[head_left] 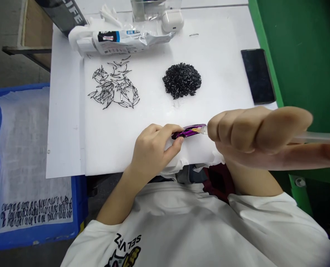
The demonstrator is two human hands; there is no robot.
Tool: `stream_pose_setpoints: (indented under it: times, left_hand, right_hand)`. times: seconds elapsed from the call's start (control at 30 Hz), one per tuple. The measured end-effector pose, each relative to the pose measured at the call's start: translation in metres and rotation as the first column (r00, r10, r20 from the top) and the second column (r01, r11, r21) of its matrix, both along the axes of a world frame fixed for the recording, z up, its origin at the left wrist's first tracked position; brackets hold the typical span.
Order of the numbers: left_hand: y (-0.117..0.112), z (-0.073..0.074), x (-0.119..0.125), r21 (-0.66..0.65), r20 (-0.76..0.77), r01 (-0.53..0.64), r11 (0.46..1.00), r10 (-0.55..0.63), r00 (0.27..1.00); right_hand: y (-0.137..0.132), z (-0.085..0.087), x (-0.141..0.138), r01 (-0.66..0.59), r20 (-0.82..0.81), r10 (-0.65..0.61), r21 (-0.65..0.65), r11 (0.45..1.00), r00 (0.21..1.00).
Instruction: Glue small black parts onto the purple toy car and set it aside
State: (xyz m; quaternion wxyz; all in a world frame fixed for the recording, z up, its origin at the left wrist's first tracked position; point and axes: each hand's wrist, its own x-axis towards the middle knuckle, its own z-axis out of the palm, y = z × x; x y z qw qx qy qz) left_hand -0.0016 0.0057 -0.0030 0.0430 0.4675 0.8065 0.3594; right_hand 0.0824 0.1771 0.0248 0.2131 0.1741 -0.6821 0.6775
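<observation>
My left hand [153, 148] pinches one end of a small, slim, shiny purple part [188, 132] between thumb and fingertips, low over the white work board [153, 111]. A fist of my right hand [253, 133] is closed round a clear syringe [317, 137]. The syringe's tapered orange tip points left and lies at the purple part; whether it touches cannot be made out. Beyond my hands sits a heap of tiny glossy black pieces [181, 80]. To its left lie several thin black leaf-shaped frames [106, 92], loosely scattered.
A silver squeeze tube [126, 41], a white earbud case [172, 20] and a clear box [145, 11] stand along the back. At the right edge lies a black phone [258, 76]. A blue tray [37, 237] with rows of dark parts on a white sheet is at the left.
</observation>
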Motion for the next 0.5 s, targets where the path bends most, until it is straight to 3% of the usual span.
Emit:
stream_pose_setpoints:
  times: [0.5]
  left_hand:
    - [0.0001, -0.0008, -0.0005, -0.018, -0.012, 0.001, 1.000, -0.001, 1.000]
  right_hand:
    - [-0.0050, -0.0022, -0.0037, -0.103, -0.097, 0.094, -0.090, 0.991, 0.991]
